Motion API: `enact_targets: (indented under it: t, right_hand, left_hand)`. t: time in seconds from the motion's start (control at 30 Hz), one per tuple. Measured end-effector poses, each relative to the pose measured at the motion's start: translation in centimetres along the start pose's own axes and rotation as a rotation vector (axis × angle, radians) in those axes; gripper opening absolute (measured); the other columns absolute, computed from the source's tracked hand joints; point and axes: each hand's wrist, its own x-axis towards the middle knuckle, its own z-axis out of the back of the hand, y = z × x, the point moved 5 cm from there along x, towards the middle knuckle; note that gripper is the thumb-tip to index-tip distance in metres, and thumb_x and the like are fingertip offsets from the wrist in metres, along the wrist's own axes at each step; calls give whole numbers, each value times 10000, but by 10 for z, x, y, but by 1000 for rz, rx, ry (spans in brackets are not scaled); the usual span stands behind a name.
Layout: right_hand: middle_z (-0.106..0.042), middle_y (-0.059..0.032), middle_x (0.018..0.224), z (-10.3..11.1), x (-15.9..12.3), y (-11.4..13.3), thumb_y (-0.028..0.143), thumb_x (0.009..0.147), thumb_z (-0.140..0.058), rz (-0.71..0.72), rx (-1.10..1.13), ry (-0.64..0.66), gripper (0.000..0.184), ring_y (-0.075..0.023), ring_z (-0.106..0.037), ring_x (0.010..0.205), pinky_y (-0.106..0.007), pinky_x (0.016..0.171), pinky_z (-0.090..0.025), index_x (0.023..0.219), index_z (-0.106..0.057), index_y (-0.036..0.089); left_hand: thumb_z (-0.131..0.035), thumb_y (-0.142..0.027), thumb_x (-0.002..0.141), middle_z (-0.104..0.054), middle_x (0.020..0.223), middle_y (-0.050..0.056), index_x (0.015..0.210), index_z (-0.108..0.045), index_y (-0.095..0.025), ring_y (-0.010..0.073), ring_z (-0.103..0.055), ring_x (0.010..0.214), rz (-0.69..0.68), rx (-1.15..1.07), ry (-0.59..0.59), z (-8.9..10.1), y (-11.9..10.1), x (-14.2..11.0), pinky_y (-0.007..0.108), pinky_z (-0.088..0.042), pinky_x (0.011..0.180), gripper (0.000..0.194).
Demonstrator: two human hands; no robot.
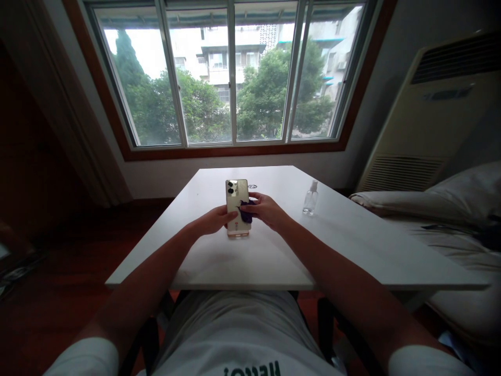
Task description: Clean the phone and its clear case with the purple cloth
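A pale, light gold smartphone (237, 196) is held upright over the white table, its back with the camera lenses turned toward me. My left hand (216, 219) grips its left edge, the thumb lying across the lower back. With my right hand (266, 209) I hold a crumpled dark purple cloth (246, 213) against the phone's right side. That cloth covers part of the phone's back, and some right fingers reach behind the edge. Which fingers pinch the cloth is partly hidden.
On the white table (250, 266) a clear spray bottle (310, 198) stands upright to the right. A small dark ring-like item or mark (252, 186) shows behind the phone. Beyond the table are a window and, at right, a floor air conditioner (415, 136) and a sofa (446, 203).
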Motion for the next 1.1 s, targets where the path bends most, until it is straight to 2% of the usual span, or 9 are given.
enact_targets:
  t: [0.23, 0.4, 0.47, 0.6, 0.7, 1.1]
  right_hand:
    - [-749, -133, 1024, -1, 0, 1, 128, 610, -904, -20, 86, -20, 573, -225, -733, 882, -319, 805, -626, 1131, -666, 102]
    - [-745, -130, 1037, 6, 4, 4, 160, 647, -895, 4, 118, -10, 485, -204, -730, 875, -297, 823, -620, 1087, -700, 99]
    - [-744, -120, 1030, 10, 7, 5, 165, 653, -894, 22, 139, -25, 492, -198, -729, 868, -294, 822, -619, 1099, -696, 106]
    - [-742, -98, 988, 19, 12, 7, 124, 639, -893, 39, 196, -133, 561, -184, -726, 827, -280, 776, -623, 1149, -661, 121]
    - [-738, -99, 967, 22, 13, 10, 100, 645, -878, 66, 236, -188, 534, -179, -721, 819, -266, 747, -622, 1129, -652, 106]
    - [-737, -119, 1039, 19, 9, 13, 124, 652, -882, 104, 227, -192, 552, -195, -724, 885, -276, 769, -625, 1144, -631, 114]
  left_hand:
    - [-685, -545, 853, -708, 1035, 161, 1145, -694, -134, 230, -655, 799, 31, 176, 109, -4, -4, -9, 321, -508, 666, 504]
    - [-702, -499, 846, -697, 1051, 154, 1124, -716, -138, 226, -646, 804, 28, 204, 150, -8, -7, -12, 310, -513, 649, 456]
    - [-706, -486, 846, -700, 1013, 151, 1114, -722, -134, 227, -646, 796, 36, 211, 163, -10, -7, -12, 314, -518, 650, 443]
    - [-715, -483, 843, -704, 979, 147, 1113, -724, -137, 222, -654, 777, 61, 206, 181, -14, -7, -13, 309, -522, 642, 439]
    - [-722, -470, 839, -705, 989, 154, 1118, -727, -137, 234, -667, 799, 62, 182, 187, -17, -10, -14, 317, -532, 641, 435]
    - [-717, -494, 829, -720, 976, 157, 1122, -723, -143, 247, -684, 794, 44, 194, 178, -15, 1, -11, 327, -546, 632, 456]
